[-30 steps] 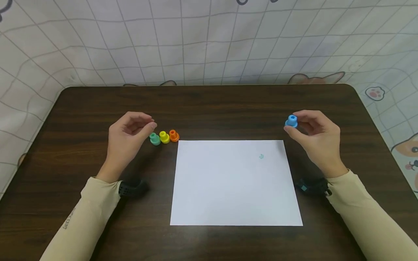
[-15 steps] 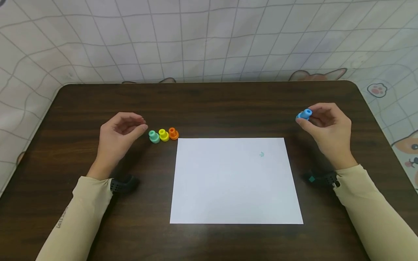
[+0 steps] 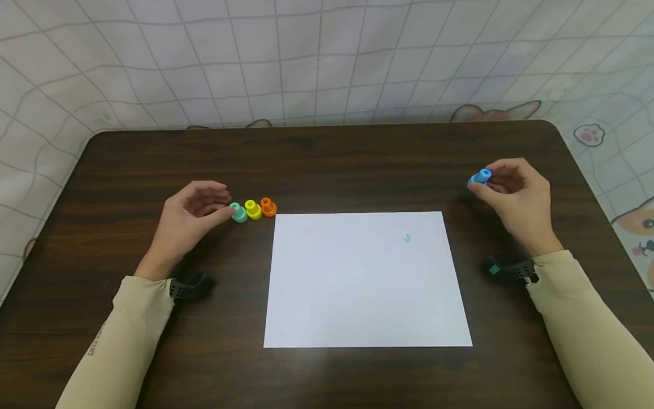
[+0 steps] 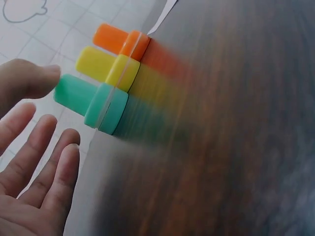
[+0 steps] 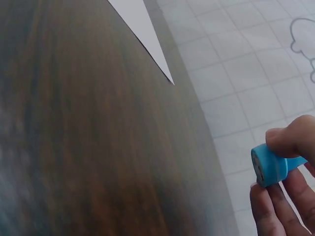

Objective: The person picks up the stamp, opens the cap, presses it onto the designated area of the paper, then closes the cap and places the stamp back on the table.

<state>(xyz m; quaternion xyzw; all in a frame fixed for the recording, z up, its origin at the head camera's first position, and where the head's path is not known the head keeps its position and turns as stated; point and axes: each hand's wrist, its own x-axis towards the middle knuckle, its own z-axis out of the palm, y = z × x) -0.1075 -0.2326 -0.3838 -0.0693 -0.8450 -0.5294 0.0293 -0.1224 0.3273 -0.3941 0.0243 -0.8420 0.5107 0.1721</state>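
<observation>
- Grid-patterned cloth [image 3: 301, 62] with animal drawings: behind the tabletop, at 12 o'clock, running round to 2 o'clock in the head view.
- Tabletop [image 3: 368, 378]: dark, wood-grained, with rounded far corners.
- Paper [image 3: 368, 284]: white, flat on the tabletop; the clock directions here are read from its middle, with 12 at the far edge.
- Sleeves [image 3: 582, 324]: pale, reaching in from 8 and 4 o'clock, a dark band [image 3: 190, 287] at each wrist.
- Left hand [image 3: 186, 221]: at 10 o'clock, fingers loosely bent and spread apart, gripping nothing; the thumb tip is right at the green stamp's knob, though whether it touches I cannot tell.
- Right hand [image 3: 523, 204]: at 2 o'clock, past the paper's edge, thumb and fingers closed in a pinch.
- Blue stamp [image 3: 480, 176]: in that pinch, tilted, its base showing and clear of the tabletop.
- Green stamp [image 3: 238, 213], yellow stamp [image 3: 252, 210], orange stamp [image 3: 268, 207]: upright in a close row at 10 o'clock, orange just beside the paper's corner.
- Mark [image 3: 407, 238]: small, bluish-green, on the paper toward 1 o'clock.
</observation>
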